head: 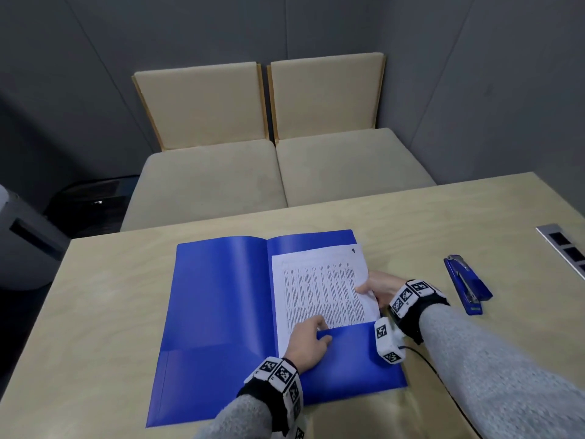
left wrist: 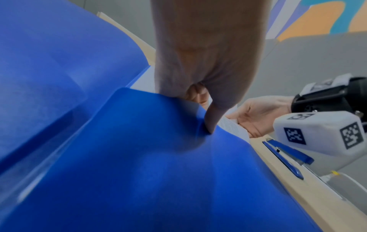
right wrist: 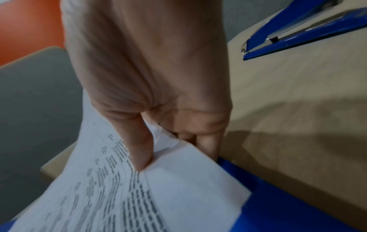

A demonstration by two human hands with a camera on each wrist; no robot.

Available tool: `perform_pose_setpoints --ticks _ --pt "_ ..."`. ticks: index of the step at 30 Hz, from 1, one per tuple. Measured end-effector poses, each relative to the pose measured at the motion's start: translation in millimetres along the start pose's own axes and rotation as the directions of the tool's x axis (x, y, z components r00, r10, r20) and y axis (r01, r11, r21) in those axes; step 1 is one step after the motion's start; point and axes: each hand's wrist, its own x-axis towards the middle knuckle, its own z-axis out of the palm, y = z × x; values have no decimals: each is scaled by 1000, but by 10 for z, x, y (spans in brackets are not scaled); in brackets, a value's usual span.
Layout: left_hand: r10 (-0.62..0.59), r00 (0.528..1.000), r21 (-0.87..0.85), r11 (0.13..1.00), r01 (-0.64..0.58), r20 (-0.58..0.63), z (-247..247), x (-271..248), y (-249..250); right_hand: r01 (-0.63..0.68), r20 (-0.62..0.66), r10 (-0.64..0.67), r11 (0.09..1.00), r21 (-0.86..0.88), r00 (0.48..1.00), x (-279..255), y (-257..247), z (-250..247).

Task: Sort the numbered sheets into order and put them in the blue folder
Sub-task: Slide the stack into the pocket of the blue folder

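The blue folder [head: 221,299] lies open on the table. A stack of printed sheets [head: 319,289], the top one marked 1 at its corner, sits on the folder's right half with its lower edge tucked into the pocket [head: 348,346]. My left hand [head: 311,340] pinches the pocket's upper edge [left wrist: 178,113], thumb on the blue flap and fingers behind it. My right hand [head: 378,291] grips the sheets' right edge [right wrist: 178,169], thumb on top and fingers underneath.
A blue stapler [head: 468,285] lies on the table to the right of the folder, also shown in the right wrist view as the stapler [right wrist: 301,31]. A power socket strip [head: 566,248] is set in the table's far right. Two beige chairs [head: 285,172] stand beyond the far edge.
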Motion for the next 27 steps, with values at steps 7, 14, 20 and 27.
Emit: perform_pose_setpoints --ticks 7,14,20,27 --pt "53 997 67 997 -49 -60 27 -59 -10 -42 -119 5 950 -308 993 71 18 88" --pt "-82 897 255 944 210 -435 -236 -32 -109 -133 -399 -36 912 -389 916 -6 163 223" --pt "-232 893 39 963 268 -386 -416 69 -253 -220 -453 -2 871 -438 892 -117 172 192" --pt "-260 893 96 945 314 -368 -475 84 -283 -225 -478 -24 861 -457 878 -243 185 180"
